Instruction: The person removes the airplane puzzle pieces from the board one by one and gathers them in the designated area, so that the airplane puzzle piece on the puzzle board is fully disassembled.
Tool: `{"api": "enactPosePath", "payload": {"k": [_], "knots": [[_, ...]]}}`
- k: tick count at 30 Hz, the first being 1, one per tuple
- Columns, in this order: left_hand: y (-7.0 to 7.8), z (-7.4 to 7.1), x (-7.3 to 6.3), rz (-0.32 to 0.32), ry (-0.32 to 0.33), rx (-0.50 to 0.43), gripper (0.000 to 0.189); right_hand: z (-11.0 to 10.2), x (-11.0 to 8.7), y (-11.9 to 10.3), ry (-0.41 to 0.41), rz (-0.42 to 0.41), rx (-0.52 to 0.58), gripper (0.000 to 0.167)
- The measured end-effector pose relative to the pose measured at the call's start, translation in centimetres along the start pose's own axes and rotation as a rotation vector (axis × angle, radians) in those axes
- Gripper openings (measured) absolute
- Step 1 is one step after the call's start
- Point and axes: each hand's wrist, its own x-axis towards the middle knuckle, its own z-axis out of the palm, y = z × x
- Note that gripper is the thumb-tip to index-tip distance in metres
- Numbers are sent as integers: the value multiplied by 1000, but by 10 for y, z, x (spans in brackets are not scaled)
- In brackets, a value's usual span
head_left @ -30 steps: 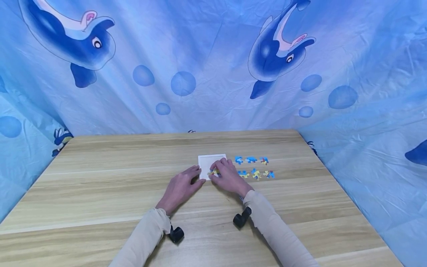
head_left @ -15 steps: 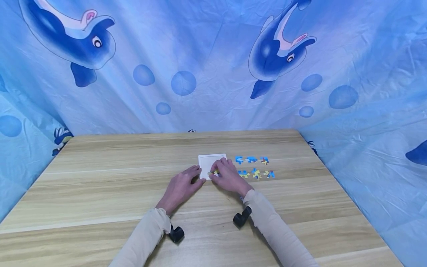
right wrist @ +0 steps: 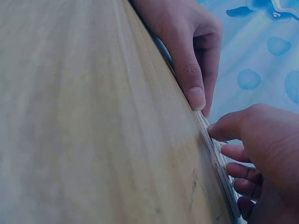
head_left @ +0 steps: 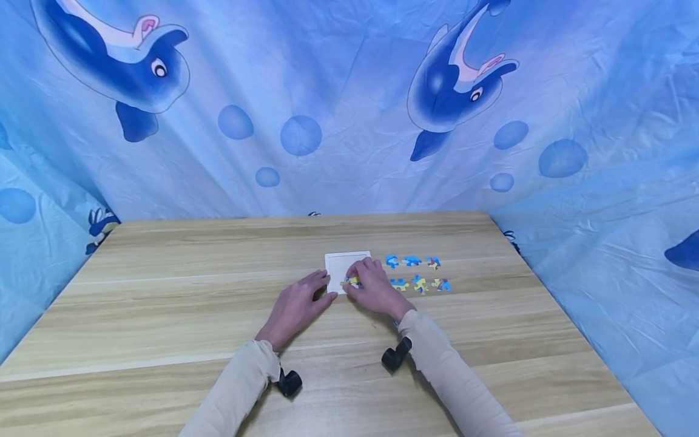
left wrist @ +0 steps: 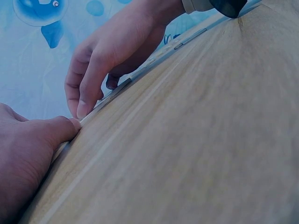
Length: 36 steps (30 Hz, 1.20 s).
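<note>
A shallow white puzzle tray (head_left: 335, 276) lies on the wooden table in the head view. My left hand (head_left: 295, 308) grips its near left corner, thumb at the near edge and fingers along the left side. Over the tray's near right part, my right hand (head_left: 375, 292) pinches a puzzle piece (head_left: 354, 280) with yellow and blue on it; the fingers cover much of this piece. In the right wrist view, the left thumb (right wrist: 195, 95) presses the tray's edge (right wrist: 216, 158), and the right fingers are bent over it.
Right of the tray, loose jigsaw pieces lie in two rows: blue ones such as a whale-like piece (head_left: 412, 261) behind, and yellow-blue ones such as a yellow piece (head_left: 419, 284) in front. A blue dolphin-print curtain (head_left: 349, 109) hangs beyond the wooden table (head_left: 180, 291).
The right fingers have shifted very slightly, and the pinched piece shows a little more of its yellow and blue than half a second ago. My left hand and the tray stay put.
</note>
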Motion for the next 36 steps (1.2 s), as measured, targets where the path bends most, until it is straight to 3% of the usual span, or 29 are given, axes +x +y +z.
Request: {"api": "enactPosePath", "payload": {"k": [14,21,30,36], "knots": [[1,-1,0,-6,-5,0,45,-1,0,3,11,8,82,26],[1,-1,0,-2,-4,9,43,-4,-2,3,6,-30,96,19],[1,-1,1,-2,-3,9,43,-5,-4,6,15,-109,78,26],[1,-1,0,3,1,6,41,-4,-4,7,18,-99,132,25]]}}
